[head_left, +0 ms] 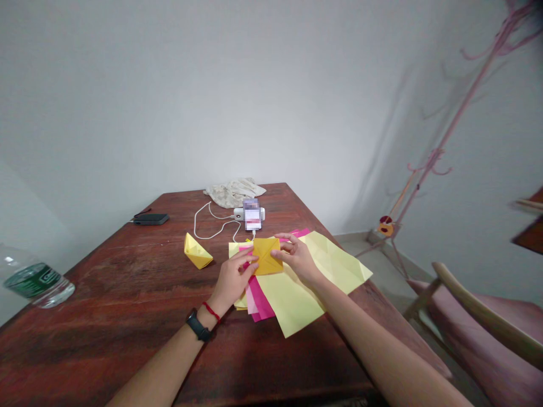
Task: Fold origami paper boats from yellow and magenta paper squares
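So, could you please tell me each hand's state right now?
Left hand: holding the yellow paper square at its left side.
Right hand: holding the same square at its right side.

Blurred, unreadable lettering on bottle label point(31, 281)

There are two hands point(231, 278) point(302, 260), one yellow square point(267, 259), one paper boat point(197, 253) and one bottle point(38, 281)
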A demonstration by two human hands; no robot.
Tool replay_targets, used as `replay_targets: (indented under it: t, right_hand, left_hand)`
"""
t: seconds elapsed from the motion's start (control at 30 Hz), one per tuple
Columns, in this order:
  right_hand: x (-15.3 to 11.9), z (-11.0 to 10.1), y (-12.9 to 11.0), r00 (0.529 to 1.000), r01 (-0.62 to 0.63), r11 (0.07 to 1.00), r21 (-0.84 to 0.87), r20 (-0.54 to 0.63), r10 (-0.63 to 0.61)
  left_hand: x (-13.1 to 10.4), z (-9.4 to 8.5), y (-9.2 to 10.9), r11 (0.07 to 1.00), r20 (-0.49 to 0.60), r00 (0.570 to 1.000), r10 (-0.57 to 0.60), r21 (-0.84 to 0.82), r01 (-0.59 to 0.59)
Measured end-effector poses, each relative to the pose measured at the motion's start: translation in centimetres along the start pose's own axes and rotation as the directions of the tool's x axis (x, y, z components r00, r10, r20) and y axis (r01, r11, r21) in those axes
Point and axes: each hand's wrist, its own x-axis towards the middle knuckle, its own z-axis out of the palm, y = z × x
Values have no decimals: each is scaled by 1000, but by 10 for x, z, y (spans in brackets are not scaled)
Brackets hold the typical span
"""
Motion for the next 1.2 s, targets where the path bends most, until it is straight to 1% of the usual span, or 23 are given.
replay_targets:
  t: [0.1, 0.2, 0.43, 0.53, 0.6, 0.67, 0.73, 0.83, 0.9, 1.03, 1.1, 1.2]
  right_hand:
    - [-1, 2, 1, 1000, -7, 999, 38, 15, 6]
    - [-3, 6, 2, 999, 8, 999, 40, 40, -10]
    - [-6, 12, 5, 993, 34, 999, -19, 112, -32]
    - [-5, 11, 7, 989, 85, 993, -76, 124, -75]
    - [-4, 10, 8, 985, 150, 979, -138, 105, -136]
    - [-3, 9, 10, 978, 206, 959, -194, 78, -194]
    - [-3, 9, 11, 976, 217, 955, -204, 77, -205]
    - [-4, 9, 12, 978, 187, 972, -142, 119, -171]
    - [-5, 10, 12, 981, 172, 978, -122, 116, -158]
    - [-5, 12, 15, 991, 126, 984, -125, 57, -120]
    - [-4, 12, 17, 993, 112, 984, -137, 63, -104]
    - [-4, 12, 17, 990, 114, 978, -176, 108, -96]
  left_hand:
    - [-2, 3, -2, 998, 12, 999, 31, 61, -32]
    - [-3, 4, -2, 995, 25, 998, 50, 82, -52]
    - [-7, 5, 6, 997, 84, 996, 13, 72, -19]
    - [-7, 4, 10, 999, 126, 992, 13, 43, -18]
    - [-7, 3, 12, 999, 145, 989, 18, 30, -22]
    - [-7, 2, 14, 999, 149, 989, 12, 29, -17]
    - [-7, 2, 15, 1000, 147, 989, -8, 13, 7]
    - [-6, 2, 15, 993, 134, 990, -47, -99, 61]
    - [-5, 3, 14, 975, 119, 990, -71, -203, 94]
    - [-2, 4, 11, 911, 92, 989, -118, -386, 144]
    - [0, 5, 9, 877, 93, 987, -132, -452, 160]
    - [0, 6, 7, 846, 114, 984, -136, -503, 175]
